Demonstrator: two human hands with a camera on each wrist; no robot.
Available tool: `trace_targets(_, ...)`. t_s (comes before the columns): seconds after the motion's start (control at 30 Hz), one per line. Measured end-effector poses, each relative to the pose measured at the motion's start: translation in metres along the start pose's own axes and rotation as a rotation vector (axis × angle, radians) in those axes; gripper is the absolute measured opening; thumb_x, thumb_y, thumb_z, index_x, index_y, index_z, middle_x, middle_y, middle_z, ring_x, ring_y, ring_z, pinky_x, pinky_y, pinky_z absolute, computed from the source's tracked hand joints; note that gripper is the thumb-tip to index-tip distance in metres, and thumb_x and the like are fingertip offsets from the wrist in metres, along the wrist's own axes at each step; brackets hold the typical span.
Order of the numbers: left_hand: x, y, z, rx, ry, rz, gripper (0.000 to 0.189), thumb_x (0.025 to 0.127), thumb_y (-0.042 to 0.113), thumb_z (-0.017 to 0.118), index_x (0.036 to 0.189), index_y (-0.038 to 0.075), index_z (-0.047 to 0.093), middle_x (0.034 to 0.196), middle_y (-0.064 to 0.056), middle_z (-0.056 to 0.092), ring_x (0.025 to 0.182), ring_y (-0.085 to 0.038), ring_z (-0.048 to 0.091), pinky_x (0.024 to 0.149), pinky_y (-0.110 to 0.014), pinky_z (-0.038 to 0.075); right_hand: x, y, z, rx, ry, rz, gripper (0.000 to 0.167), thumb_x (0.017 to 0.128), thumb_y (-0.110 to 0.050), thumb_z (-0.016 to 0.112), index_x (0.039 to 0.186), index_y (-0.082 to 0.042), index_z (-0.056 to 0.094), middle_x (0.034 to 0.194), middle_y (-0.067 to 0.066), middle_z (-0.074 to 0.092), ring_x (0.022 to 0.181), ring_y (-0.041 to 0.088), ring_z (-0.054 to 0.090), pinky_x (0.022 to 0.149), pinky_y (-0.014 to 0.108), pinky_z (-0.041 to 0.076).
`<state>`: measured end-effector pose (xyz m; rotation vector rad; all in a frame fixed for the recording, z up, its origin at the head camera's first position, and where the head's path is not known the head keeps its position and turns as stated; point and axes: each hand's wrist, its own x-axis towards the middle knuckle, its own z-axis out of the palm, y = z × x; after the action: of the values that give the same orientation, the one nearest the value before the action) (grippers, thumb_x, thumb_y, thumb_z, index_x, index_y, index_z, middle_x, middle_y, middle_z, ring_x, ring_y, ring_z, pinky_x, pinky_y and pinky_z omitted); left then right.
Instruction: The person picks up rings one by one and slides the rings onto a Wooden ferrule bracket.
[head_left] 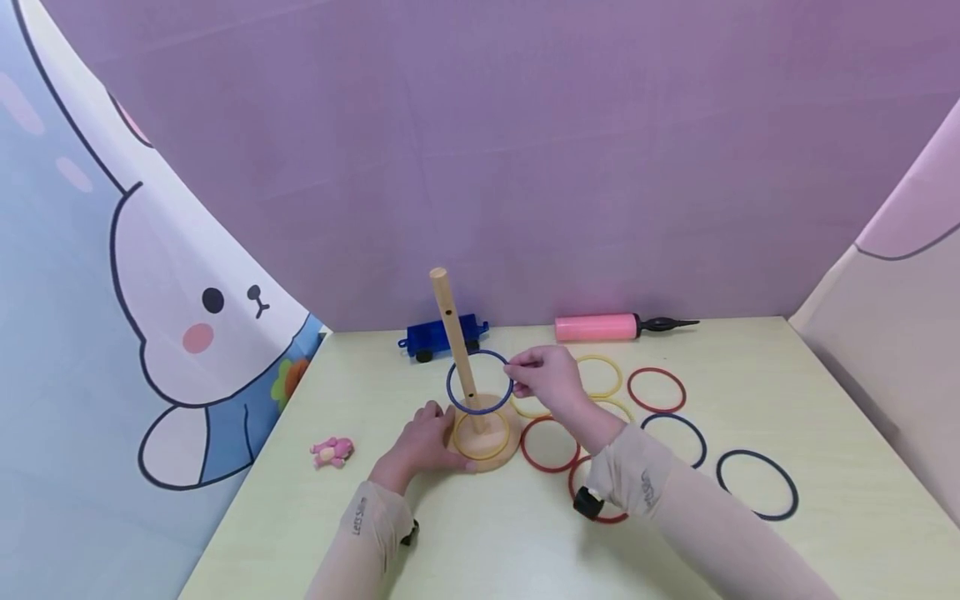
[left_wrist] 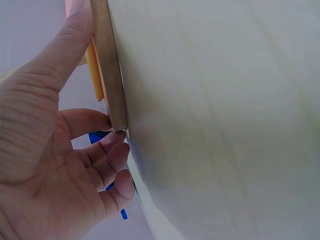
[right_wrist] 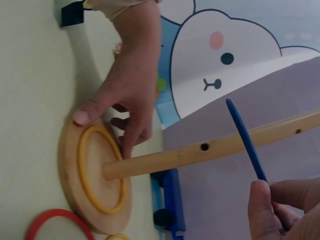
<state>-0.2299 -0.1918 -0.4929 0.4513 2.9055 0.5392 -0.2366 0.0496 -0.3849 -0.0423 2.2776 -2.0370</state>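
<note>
My left hand (head_left: 420, 446) grips the edge of the round wooden base (head_left: 513, 437) of a ring toss stand, thumb at the near side and fingers round the far left. A wooden post (head_left: 452, 321) rises from this base, leaning left in the head view. A yellow ring (right_wrist: 85, 170) lies on the base around the post's foot. My right hand (head_left: 551, 379) pinches a blue ring (right_wrist: 243, 131) at its right side between thumb and fingertips. That blue ring is partway down the post, with the post passing through it, above the yellow one.
Right of the stand lie several flat rings, among them a red ring (head_left: 656, 368) and a dark blue ring (head_left: 742, 452). At the back are a blue toy wagon (head_left: 435, 337) and a pink hand pump (head_left: 596, 327). A small pink toy figure (head_left: 332, 452) lies left.
</note>
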Motion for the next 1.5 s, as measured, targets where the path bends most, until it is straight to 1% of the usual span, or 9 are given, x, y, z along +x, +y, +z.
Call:
trace_targets(0.27,0.000,0.001,0.000,-0.025,-0.013,-0.026,0.109,0.060,0.063,0.084,0.149,0.014,0.042,0.106,-0.006,0.042,0.094,-0.023,0.041,0.079,-0.040,0.041,0.000,0.030,0.007,-0.030,0.018,0.033,0.007,0.086,0.000,0.071,0.090,0.006,0.071,0.075,0.011,0.069,0.056,0.017,0.064,0.064,0.040,0.057)
trace_targets(0.4,0.001,0.001,0.000,-0.044,-0.008,-0.028,0.109,0.060,0.062,0.085,0.148,0.015,0.043,0.105,-0.006,0.042,0.093,-0.023,0.041,0.079,-0.040,0.041,0.000,0.040,0.009,-0.047,0.024,0.043,0.006,0.086,0.001,0.071,0.089,0.006,0.072,0.075,0.011,0.069,0.059,0.022,0.066,0.065,0.041,0.057)
trace_targets(0.47,0.001,0.001,0.000,-0.046,-0.005,-0.030,0.110,0.059,0.062,0.085,0.148,0.013,0.043,0.106,-0.006,0.043,0.094,-0.022,0.042,0.079,-0.040,0.041,0.000,0.047,0.011,-0.065,0.025,0.049,0.006,0.086,0.000,0.071,0.088,0.005,0.072,0.074,0.010,0.068,0.061,0.023,0.066,0.062,0.038,0.056)
trace_targets(0.57,0.001,0.000,0.001,-0.042,-0.006,-0.036,0.112,0.059,0.062,0.085,0.149,0.011,0.042,0.108,-0.006,0.044,0.095,-0.022,0.042,0.081,-0.041,0.041,0.001,0.059,0.015,-0.101,0.026,0.058,0.005,0.085,0.000,0.072,0.087,0.004,0.072,0.071,0.008,0.067,0.057,0.018,0.065,0.059,0.033,0.056)
trace_targets(0.67,0.000,-0.001,0.001,-0.028,-0.005,-0.032,0.115,0.059,0.062,0.085,0.149,0.007,0.040,0.110,-0.008,0.045,0.096,-0.023,0.043,0.083,-0.043,0.042,0.002,0.069,0.018,-0.132,0.027,0.062,0.005,0.085,-0.001,0.072,0.087,0.004,0.073,0.068,0.006,0.066,0.054,0.012,0.061,0.059,0.033,0.056)
trace_targets(0.8,-0.001,-0.001,0.002,-0.010,0.001,-0.013,0.115,0.059,0.062,0.085,0.149,0.007,0.040,0.111,-0.009,0.046,0.096,-0.024,0.044,0.084,-0.043,0.042,0.004,0.081,0.022,-0.142,0.021,0.056,0.006,0.085,0.000,0.071,0.087,0.006,0.072,0.066,0.006,0.066,0.053,0.014,0.063,0.059,0.036,0.056)
trace_targets(0.97,-0.001,0.000,0.001,-0.005,0.007,0.010,0.114,0.059,0.062,0.085,0.148,0.005,0.041,0.109,-0.010,0.045,0.095,-0.024,0.044,0.082,-0.043,0.042,0.005,0.090,0.026,-0.152,0.018,0.033,0.006,0.085,0.003,0.069,0.087,0.008,0.072,0.067,0.009,0.067,0.053,0.018,0.065,0.056,0.035,0.056)
trace_targets(1.2,0.000,0.001,0.001,-0.004,0.002,-0.014,0.113,0.060,0.062,0.084,0.147,0.004,0.041,0.112,-0.011,0.046,0.097,-0.025,0.045,0.085,-0.043,0.043,0.009,0.101,0.030,-0.166,0.033,0.025,0.005,0.084,0.002,0.071,0.085,0.006,0.072,0.068,0.011,0.068,0.051,0.017,0.064,0.052,0.030,0.054)
trace_targets(1.5,-0.001,0.001,0.000,-0.009,0.008,-0.006,0.114,0.060,0.061,0.085,0.147,0.003,0.041,0.111,-0.010,0.046,0.097,-0.025,0.044,0.085,-0.044,0.042,0.009,0.107,0.022,-0.138,0.056,0.011,0.005,0.084,0.003,0.070,0.087,0.007,0.072,0.073,0.016,0.070,0.053,0.020,0.066,0.053,0.030,0.054)
